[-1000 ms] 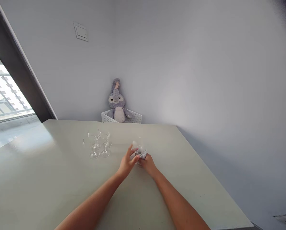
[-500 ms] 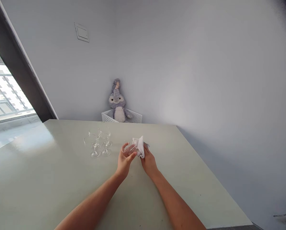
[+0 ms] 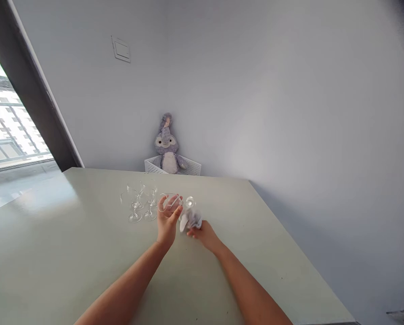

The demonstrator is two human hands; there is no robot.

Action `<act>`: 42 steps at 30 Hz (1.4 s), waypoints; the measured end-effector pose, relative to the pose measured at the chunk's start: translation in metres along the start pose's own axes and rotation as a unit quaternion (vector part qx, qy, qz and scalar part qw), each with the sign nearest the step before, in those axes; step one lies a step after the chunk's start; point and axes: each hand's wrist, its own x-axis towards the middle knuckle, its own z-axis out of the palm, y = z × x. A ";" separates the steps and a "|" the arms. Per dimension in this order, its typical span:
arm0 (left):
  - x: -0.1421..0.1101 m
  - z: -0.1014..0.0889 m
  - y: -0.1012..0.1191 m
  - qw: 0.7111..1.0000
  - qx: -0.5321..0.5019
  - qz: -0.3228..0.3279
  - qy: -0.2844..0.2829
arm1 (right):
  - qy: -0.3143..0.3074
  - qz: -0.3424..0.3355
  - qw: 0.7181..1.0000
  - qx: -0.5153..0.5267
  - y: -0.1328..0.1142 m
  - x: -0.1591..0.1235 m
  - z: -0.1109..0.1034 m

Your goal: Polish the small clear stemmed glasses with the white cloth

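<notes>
My left hand (image 3: 167, 222) grips the bowl of a clear stemmed glass (image 3: 170, 201), held on its side above the table, its foot (image 3: 190, 202) pointing right. My right hand (image 3: 202, 233) is closed on a crumpled white cloth (image 3: 190, 220) just below the glass's stem and foot. Three more clear stemmed glasses (image 3: 139, 202) stand upright in a cluster just left of my left hand.
The pale table (image 3: 70, 253) runs to a wall at the back. A grey plush toy (image 3: 167, 146) sits in a white perforated basket (image 3: 191, 167) behind the table's far edge. A window (image 3: 6, 131) lies to the left. The table's right edge slants toward me.
My left hand has tipped the glass sideways and carried it left toward the cluster. The cloth has come off the bowl and dropped lower, bunched in my right hand.
</notes>
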 end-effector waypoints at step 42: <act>-0.012 -0.018 -0.052 0.897 0.421 -0.013 -0.133 | 0.438 0.165 0.863 -0.189 0.064 0.071 -0.206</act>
